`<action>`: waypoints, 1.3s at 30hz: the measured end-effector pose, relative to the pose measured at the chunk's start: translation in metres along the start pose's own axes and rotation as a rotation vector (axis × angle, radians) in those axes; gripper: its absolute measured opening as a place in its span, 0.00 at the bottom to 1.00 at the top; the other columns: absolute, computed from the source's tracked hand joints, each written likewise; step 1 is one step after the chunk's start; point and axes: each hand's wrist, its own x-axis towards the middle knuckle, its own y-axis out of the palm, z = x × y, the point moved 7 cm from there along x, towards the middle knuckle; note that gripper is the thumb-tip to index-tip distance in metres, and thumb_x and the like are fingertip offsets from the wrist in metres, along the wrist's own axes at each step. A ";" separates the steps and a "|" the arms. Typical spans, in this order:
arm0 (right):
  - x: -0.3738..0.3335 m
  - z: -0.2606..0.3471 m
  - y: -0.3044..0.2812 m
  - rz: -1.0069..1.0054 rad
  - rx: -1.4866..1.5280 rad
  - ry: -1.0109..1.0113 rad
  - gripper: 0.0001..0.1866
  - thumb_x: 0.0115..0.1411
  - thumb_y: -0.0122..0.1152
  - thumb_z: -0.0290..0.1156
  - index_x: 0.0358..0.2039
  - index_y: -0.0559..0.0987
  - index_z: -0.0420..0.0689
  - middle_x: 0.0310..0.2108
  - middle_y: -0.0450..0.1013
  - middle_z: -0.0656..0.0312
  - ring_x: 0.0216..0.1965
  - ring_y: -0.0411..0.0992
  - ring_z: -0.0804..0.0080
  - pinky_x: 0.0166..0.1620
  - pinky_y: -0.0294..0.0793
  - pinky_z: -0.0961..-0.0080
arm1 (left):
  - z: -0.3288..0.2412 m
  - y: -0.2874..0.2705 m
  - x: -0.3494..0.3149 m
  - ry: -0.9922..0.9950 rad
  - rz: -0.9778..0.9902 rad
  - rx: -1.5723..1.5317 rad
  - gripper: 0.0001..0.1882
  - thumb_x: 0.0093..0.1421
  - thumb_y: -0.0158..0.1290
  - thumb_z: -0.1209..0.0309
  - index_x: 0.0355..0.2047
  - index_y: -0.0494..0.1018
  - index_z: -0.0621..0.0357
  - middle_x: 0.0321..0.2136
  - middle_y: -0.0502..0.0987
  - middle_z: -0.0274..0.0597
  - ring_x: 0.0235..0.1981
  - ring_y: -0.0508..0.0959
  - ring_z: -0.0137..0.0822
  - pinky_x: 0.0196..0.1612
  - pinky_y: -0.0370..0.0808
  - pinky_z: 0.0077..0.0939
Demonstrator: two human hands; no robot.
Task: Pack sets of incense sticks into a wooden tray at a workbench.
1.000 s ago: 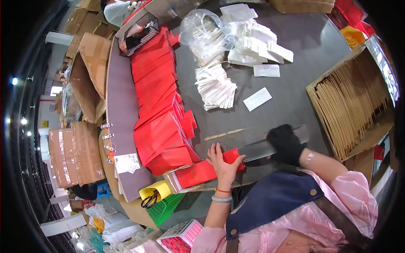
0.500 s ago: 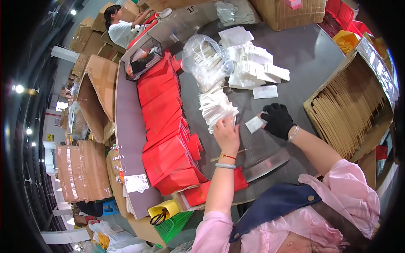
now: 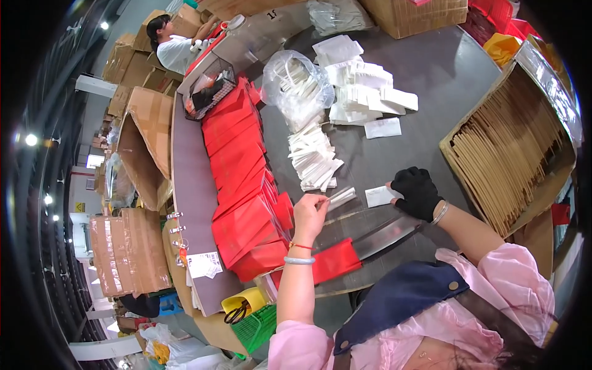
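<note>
My left hand [image 3: 311, 217] pinches a narrow white folded paper strip [image 3: 343, 198] at its near end, low over the dark table. My right hand [image 3: 417, 192], in a black fingerless glove, grips a small white paper packet [image 3: 377, 197] by its right end. The strip and the packet point toward each other with a gap between them. Just beyond my left hand lies a fanned heap of white strips [image 3: 311, 157]. It runs up to a clear plastic bag [image 3: 297, 80] holding more of them. Right of the bag are loose stacks of white packets [image 3: 364, 92].
A long row of overlapping red paper bags [image 3: 237, 148] lines the table's left side. A carton packed with brown cardboard pieces [image 3: 505, 154] stands at right. A clear plastic sheet [image 3: 388, 237] and a red packet [image 3: 336, 262] lie along the near edge. A wire basket [image 3: 211, 89] stands far left.
My left hand has drawn back from the heap of strips, toward me and left, with a strip pinched in it. My right hand has moved slightly nearer, still holding the packet.
</note>
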 end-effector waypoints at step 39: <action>-0.230 -0.195 -0.139 -1.010 -0.135 0.681 0.11 0.65 0.51 0.28 0.44 0.77 0.38 0.42 0.75 0.47 0.48 0.74 0.55 0.51 0.71 0.64 | -0.061 0.068 -0.087 0.156 0.276 0.143 0.12 0.43 0.68 0.70 0.26 0.76 0.55 0.22 0.76 0.38 0.27 0.75 0.39 0.37 0.74 0.34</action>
